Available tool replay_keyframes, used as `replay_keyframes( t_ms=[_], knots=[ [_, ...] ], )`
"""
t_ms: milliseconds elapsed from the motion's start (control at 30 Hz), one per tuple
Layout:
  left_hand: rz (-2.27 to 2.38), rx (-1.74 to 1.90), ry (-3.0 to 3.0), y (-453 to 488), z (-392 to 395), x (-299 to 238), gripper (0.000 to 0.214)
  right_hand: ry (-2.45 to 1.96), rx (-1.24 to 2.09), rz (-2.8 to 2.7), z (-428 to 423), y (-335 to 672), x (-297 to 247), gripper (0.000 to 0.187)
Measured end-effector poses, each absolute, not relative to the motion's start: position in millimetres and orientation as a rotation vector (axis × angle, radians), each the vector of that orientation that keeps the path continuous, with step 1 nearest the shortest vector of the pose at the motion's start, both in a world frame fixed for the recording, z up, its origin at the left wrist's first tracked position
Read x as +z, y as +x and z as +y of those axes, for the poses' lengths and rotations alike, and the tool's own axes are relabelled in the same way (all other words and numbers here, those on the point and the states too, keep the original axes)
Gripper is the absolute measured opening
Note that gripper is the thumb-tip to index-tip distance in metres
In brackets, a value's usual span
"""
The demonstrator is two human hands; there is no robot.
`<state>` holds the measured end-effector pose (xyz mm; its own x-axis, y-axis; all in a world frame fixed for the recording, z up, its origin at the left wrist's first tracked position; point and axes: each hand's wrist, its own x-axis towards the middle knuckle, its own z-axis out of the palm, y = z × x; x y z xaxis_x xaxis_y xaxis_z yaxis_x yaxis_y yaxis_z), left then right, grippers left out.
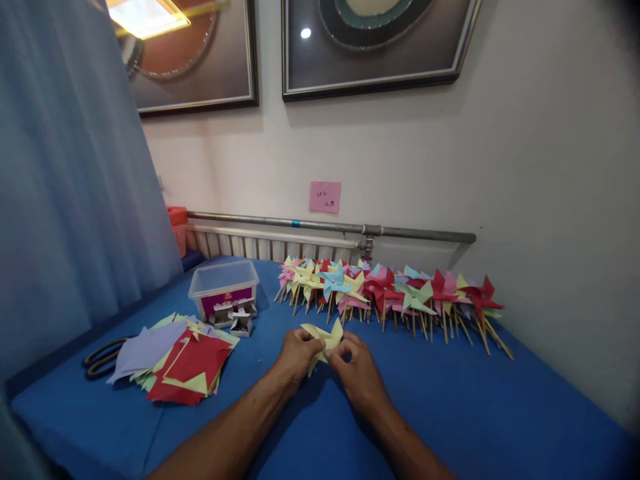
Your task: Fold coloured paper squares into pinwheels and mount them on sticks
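A pale yellow paper pinwheel (327,338) is held between my two hands above the blue-covered table (320,433). My left hand (299,357) pinches its left side, thumb on top. On its right side my right hand (357,370) grips the paper near the centre with thumb and fingers. Some blades stand up and one points down between the hands. No stick shows on this pinwheel, and whether a pin is in its centre is hidden by the fingers.
Finished pinwheels on sticks (385,293) lie in a long row at the back. To the left are coloured paper sheets (195,363), scissors (103,360), a clear plastic tub (223,277) and small open boxes (241,323) of pins. A blue curtain (75,167) hangs at the left.
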<state>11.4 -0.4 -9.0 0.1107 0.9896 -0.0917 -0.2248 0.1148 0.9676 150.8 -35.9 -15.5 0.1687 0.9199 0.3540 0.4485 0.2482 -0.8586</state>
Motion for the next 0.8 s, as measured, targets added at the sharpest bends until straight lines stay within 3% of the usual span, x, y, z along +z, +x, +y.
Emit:
replay_keyframes(
  t_ms=[67,200,267,500,800],
  knots=[
    [0.999,1.159,0.971,10.4,1.2,-9.7,0.022,-1.351,0.659,-1.303,-32.0,150.4,-18.5,0.020],
    [0.973,1.124,0.976,8.8,1.5,-9.1,0.024,-1.140,1.023,-1.025,-23.3,149.5,-25.5,0.050],
    [0.975,1.105,1.003,9.0,-0.6,-7.1,0.024,-1.075,1.138,-1.026,-22.0,150.1,-26.1,0.055],
    [0.978,1.050,1.030,10.4,-6.0,-2.8,0.021,-1.190,1.086,-1.036,-27.1,151.1,-17.9,0.048],
    [0.927,1.014,1.107,-6.5,5.0,-0.5,0.033,-1.172,1.087,-0.927,-30.2,144.3,-17.3,0.035]
  ],
)
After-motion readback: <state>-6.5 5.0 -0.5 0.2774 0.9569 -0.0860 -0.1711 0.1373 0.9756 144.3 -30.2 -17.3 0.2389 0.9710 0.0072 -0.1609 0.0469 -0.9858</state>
